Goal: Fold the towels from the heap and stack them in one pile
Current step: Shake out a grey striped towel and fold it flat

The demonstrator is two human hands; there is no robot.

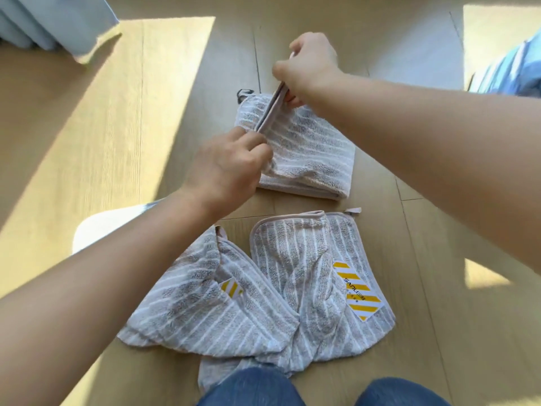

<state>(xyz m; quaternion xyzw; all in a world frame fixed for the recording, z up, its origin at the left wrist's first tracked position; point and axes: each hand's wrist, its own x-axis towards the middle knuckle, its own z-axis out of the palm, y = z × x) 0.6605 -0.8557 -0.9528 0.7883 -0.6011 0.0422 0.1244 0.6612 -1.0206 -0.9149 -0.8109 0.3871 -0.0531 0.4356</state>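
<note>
A folded towel, pale taupe with thin white stripes, lay on the wooden floor, one bound edge lifted off it and pulled taut. Nearer the knees, well apart from it, the heap of matching striped towels lay rumpled and overlapping, two yellow-and-white striped labels showing on them.

1. I sit over a pale wooden plank floor.
2. Hard sunlight patches slant across it, left and far right.
3. A pale blue-grey curtain hangs at my upper left.
</note>
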